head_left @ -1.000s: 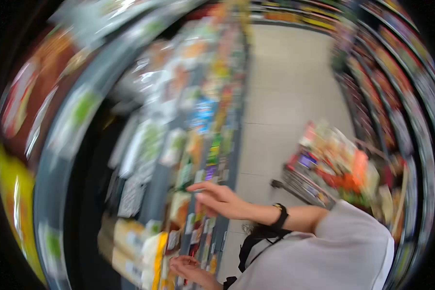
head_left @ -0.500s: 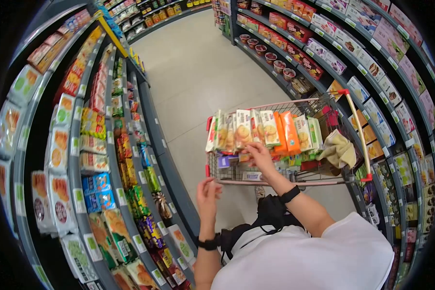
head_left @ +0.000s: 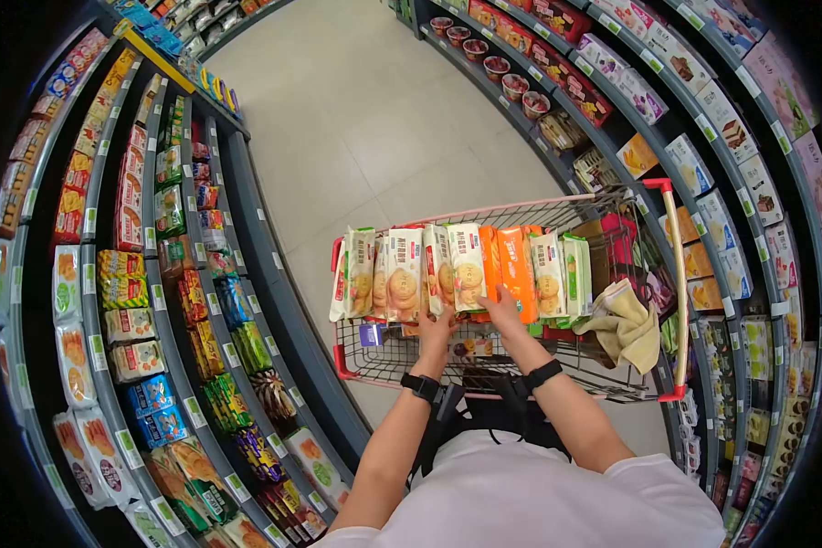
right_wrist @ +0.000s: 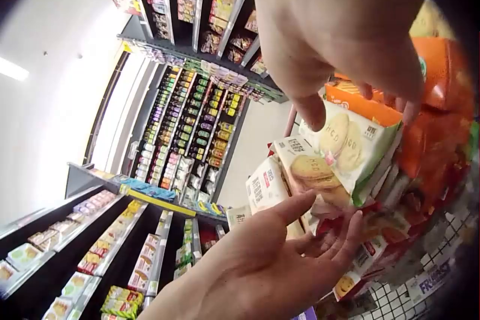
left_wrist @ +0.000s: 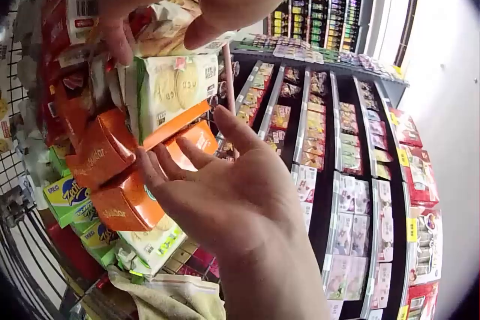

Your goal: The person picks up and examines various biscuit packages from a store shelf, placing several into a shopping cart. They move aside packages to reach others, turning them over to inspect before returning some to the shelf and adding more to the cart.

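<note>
Upright cookie packs stand in a row in the cart (head_left: 429,393), among them a white pack (head_left: 468,265) and an orange pack (head_left: 518,269). My left hand (head_left: 434,342) is at the near edge of the white packs; in the right wrist view this hand (right_wrist: 262,264) is palm up, its fingertips by a pack's lower edge. The right hand (head_left: 511,329) lies between the white and orange packs. Its thumb and fingers straddle a white-and-green pack (right_wrist: 349,140) in the right wrist view. In the left wrist view, loosely extended fingers of the right hand (left_wrist: 232,200) meet the orange packs (left_wrist: 127,200).
A beige cloth (head_left: 626,329) hangs near the cart's handle (head_left: 676,274). Stocked shelves (head_left: 119,393) line the left side, and shelves of boxes (head_left: 721,119) the right. Tiled floor (head_left: 338,119) runs between them.
Both hands have moved onto the row of packs; the left came from beside the cart's corner. The cart appears lower and wider in view, and the head view has swung from the shelf to it.
</note>
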